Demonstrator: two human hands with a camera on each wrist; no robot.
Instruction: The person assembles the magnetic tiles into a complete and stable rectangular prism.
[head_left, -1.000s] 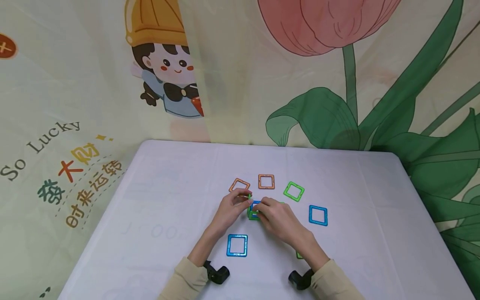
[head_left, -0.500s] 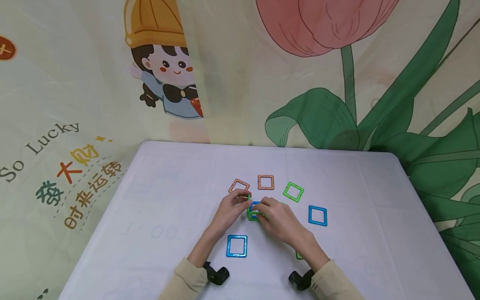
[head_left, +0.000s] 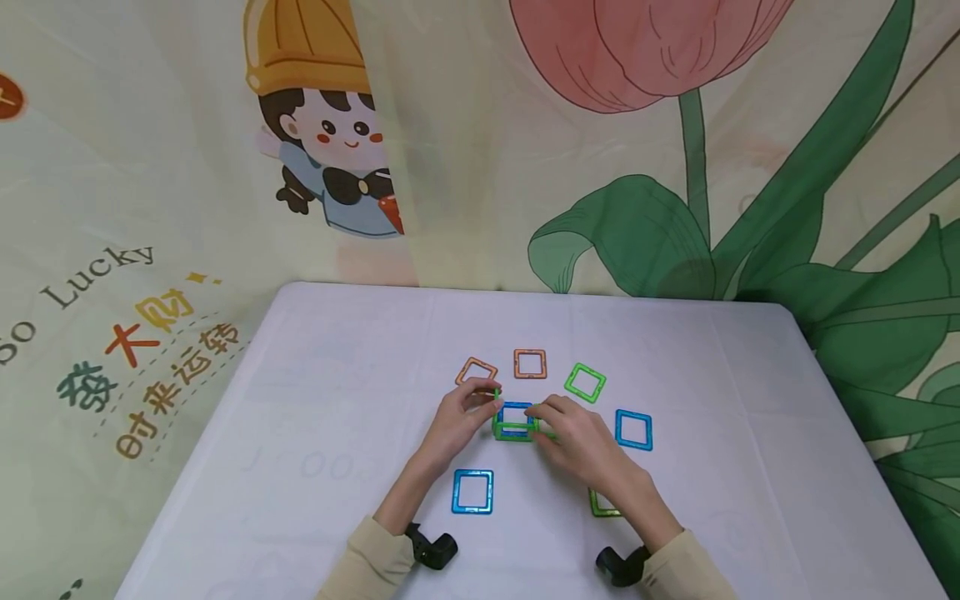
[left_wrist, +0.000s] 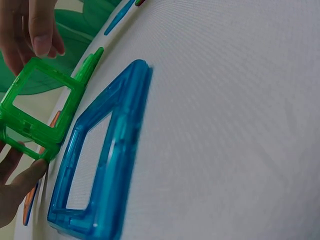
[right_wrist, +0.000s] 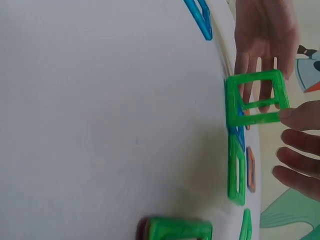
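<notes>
Green square magnetic tiles (head_left: pixel 515 438) stand upright against a blue tile (head_left: pixel 515 406) in the middle of the table. My left hand (head_left: pixel 459 421) pinches the upright green tile at the left side of this small build; its thumb (left_wrist: pixel 31 180) shows at a lower corner in the left wrist view. My right hand (head_left: pixel 581 437) is at the build's right side, fingers loosely extended. In the right wrist view its thumb (right_wrist: pixel 295 115) meets a corner of the front green tile (right_wrist: pixel 257 120). Another green tile (right_wrist: pixel 236 172) lies flat beside the build, partly hidden by that hand in the head view.
Around the build lie loose square tiles: two orange (head_left: pixel 530 364), (head_left: pixel 467 367), a green (head_left: pixel 585 382), a blue at right (head_left: pixel 633 429), a blue at front (head_left: pixel 472 492). Under the right forearm lies another green tile (head_left: pixel 602 510). The white table (head_left: pixel 337 375) meets a printed backdrop (head_left: pixel 465 167).
My right hand has shifted right, off the middle of the front green tile, so more of the build shows. The left hand keeps its hold in place.
</notes>
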